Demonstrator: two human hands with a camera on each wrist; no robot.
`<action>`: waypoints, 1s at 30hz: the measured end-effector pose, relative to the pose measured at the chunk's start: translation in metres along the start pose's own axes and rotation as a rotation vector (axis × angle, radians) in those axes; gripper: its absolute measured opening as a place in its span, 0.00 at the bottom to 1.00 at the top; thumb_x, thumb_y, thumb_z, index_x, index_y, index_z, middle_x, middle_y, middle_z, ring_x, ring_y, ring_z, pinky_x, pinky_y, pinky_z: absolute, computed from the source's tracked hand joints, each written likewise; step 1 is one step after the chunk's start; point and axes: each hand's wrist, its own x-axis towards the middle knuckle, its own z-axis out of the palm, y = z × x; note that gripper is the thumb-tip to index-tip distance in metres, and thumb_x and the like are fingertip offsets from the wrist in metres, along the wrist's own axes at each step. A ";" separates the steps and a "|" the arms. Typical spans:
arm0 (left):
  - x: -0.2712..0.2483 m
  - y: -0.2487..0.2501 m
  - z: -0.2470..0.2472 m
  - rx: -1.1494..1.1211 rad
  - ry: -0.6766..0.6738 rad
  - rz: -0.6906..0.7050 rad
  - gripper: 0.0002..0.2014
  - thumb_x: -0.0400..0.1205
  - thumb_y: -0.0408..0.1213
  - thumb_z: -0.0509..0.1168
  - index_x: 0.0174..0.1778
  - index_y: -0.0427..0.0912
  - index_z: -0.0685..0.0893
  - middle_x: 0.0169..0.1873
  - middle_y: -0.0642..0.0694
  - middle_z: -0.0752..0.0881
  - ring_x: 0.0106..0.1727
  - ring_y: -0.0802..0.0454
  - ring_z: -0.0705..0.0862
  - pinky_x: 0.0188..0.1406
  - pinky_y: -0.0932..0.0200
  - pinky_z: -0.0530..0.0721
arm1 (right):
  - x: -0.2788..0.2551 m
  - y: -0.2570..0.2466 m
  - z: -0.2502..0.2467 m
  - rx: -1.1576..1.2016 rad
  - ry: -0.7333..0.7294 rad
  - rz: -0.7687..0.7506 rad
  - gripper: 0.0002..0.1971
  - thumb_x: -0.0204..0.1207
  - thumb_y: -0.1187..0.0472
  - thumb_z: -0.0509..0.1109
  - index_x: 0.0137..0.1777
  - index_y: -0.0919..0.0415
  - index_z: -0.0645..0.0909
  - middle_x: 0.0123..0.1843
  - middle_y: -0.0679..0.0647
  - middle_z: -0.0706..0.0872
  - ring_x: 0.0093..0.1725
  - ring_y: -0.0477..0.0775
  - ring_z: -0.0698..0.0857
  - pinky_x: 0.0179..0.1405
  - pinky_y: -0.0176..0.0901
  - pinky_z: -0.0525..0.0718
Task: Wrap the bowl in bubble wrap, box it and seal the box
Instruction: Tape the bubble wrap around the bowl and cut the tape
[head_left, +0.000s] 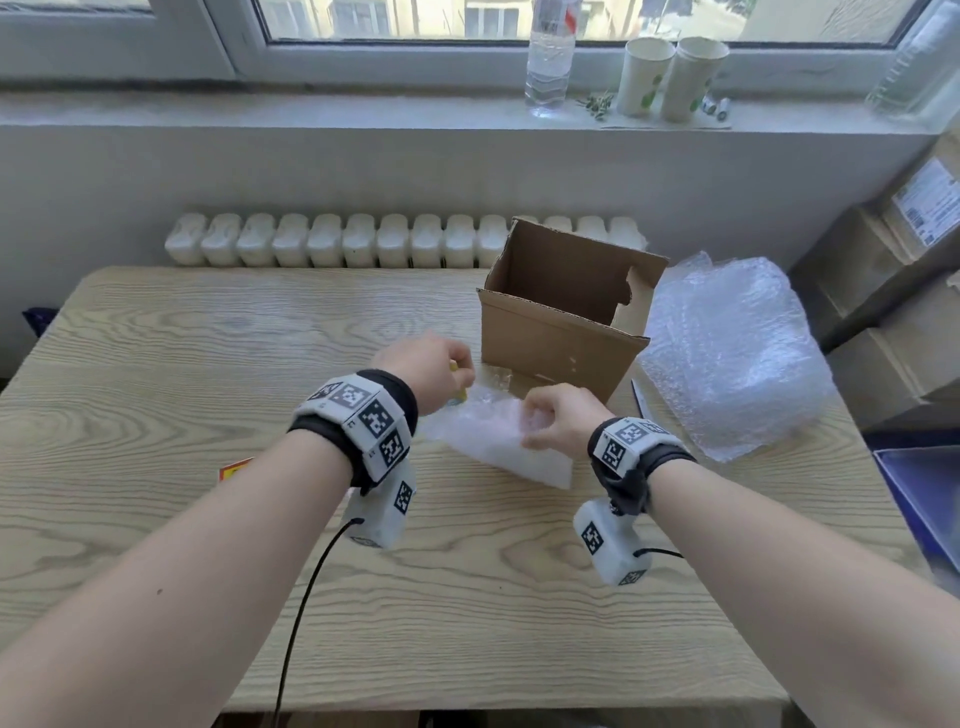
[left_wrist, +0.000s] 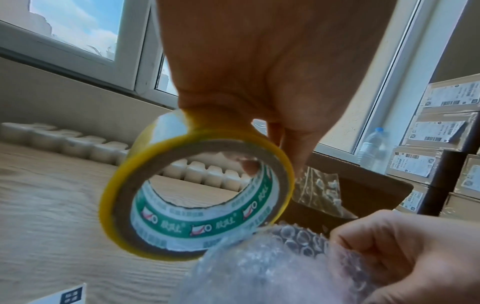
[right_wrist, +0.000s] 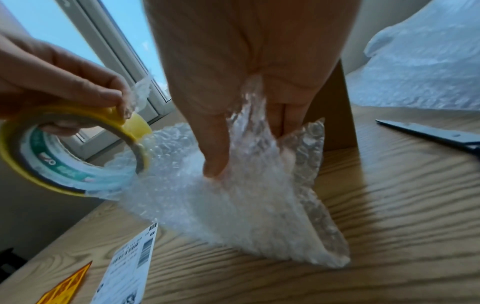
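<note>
- The left hand grips a yellow-edged roll of clear packing tape, thumb on the outer rim and a fingertip inside the cardboard core.
- The right hand is closed on the gathered top of a clear bubble-wrap bundle, which rests on the pale wood-grain counter just in front of the open brown cardboard box.
- The bowl itself is hidden; I judge it sits inside that bundle.
- Handling, as a judgement: the wrap is soft, light and slippery, and the bowl likely fragile. Pinching the gathered ends keeps the folds shut for taping; lifting it into the box calls for support underneath.
- Writing: the tape core carries a green-and-white band with red logo marks, its lettering too blurred to read. A white barcode label lies on the counter, also unreadable.
- Dark scissors lie to the right.
</note>
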 end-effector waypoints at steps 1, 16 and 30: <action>0.003 0.002 0.001 0.024 0.008 0.010 0.07 0.83 0.49 0.61 0.44 0.55 0.83 0.52 0.51 0.79 0.50 0.49 0.80 0.48 0.55 0.77 | 0.001 0.002 0.001 0.023 0.012 -0.003 0.08 0.69 0.61 0.77 0.36 0.51 0.80 0.36 0.41 0.80 0.43 0.48 0.81 0.35 0.36 0.76; 0.037 0.024 -0.018 0.283 -0.099 0.202 0.21 0.67 0.65 0.71 0.33 0.48 0.86 0.29 0.55 0.87 0.35 0.58 0.83 0.31 0.62 0.77 | 0.024 0.012 -0.021 0.084 -0.218 0.003 0.09 0.66 0.63 0.78 0.32 0.49 0.84 0.33 0.42 0.86 0.36 0.43 0.85 0.43 0.43 0.85; 0.052 0.083 0.014 0.870 -0.180 0.681 0.19 0.73 0.65 0.65 0.40 0.52 0.82 0.37 0.55 0.80 0.49 0.52 0.82 0.52 0.57 0.63 | 0.036 0.021 -0.017 0.060 -0.189 0.054 0.14 0.67 0.63 0.78 0.25 0.53 0.78 0.22 0.43 0.80 0.26 0.41 0.77 0.24 0.32 0.75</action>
